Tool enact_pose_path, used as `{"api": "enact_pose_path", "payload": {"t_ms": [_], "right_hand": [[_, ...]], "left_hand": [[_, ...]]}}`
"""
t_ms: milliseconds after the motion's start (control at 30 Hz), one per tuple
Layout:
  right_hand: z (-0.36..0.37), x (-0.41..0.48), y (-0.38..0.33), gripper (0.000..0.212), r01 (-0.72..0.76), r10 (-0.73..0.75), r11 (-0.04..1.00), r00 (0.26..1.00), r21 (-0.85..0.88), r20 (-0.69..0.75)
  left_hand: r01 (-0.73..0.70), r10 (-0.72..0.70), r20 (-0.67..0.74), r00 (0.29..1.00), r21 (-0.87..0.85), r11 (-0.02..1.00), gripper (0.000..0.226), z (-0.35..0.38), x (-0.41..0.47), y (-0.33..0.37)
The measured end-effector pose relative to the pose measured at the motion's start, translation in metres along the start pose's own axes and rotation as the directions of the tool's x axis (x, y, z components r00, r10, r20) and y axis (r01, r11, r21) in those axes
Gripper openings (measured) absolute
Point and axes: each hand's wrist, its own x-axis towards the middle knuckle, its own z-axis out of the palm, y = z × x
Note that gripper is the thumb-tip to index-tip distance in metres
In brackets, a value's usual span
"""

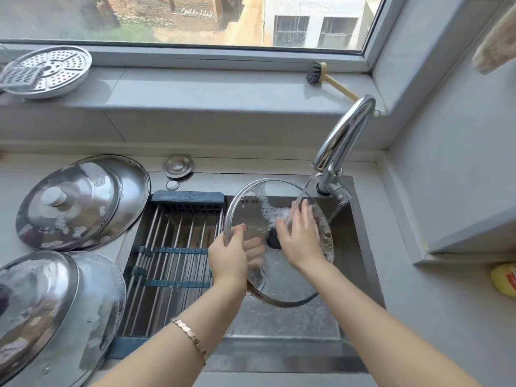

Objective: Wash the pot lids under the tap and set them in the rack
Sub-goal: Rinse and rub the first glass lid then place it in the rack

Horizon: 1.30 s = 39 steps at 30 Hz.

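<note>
Glass lid (282, 275) under chrome tap (343, 138)

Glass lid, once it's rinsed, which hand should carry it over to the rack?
Left, most likely. The left hand grips the glass lid by its rim on the side next to the rack. The right hand rests flat on the glass under the tap, holding nothing.

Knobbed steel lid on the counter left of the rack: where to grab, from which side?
Pinch the knob from above. The steel lid lies dome-up, resting on a larger lid, so the knob stands clear. Its rim lies close against that lid, and the dome is sudsy, so likely slippery.
</note>
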Motion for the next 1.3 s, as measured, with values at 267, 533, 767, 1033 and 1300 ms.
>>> {"api": "enact_pose_path", "payload": {"t_ms": [267, 533, 767, 1033, 1300], "right_hand": [[-0.002, -0.018, -0.003, 0.078, 0.541, -0.464, 0.763, 0.840, -0.355, 0.282], [-0.002, -0.019, -0.015, 0.063, 0.740, -0.593, 0.599, 0.667, -0.306, 0.452], [-0.006, -0.003, -0.007, 0.067, 0.540, -0.451, 0.741, 0.841, -0.399, 0.300], [-0.012, -0.025, 0.032, 0.047, 0.581, -0.498, 0.776, 0.803, -0.246, 0.326], [0.006, -0.041, 0.065, 0.034, 0.371, -0.244, 0.872, 0.895, -0.320, 0.372]], "left_hand": [[0.093, -0.093, -0.002, 0.996, -0.094, 0.991, 0.024, -0.014, -0.005, 0.011], [0.121, -0.121, -0.051, 0.991, -0.012, 0.993, 0.019, -0.012, -0.004, 0.008], [0.133, -0.134, 0.015, 0.991, 0.032, 0.991, 0.027, -0.015, -0.004, 0.009], [-0.071, 0.093, -0.039, 0.995, 0.391, 0.918, 0.020, -0.025, 0.020, 0.036], [-0.388, 0.452, 0.323, 0.831, 0.920, 0.055, 0.009, -0.016, 0.006, 0.075]]}}
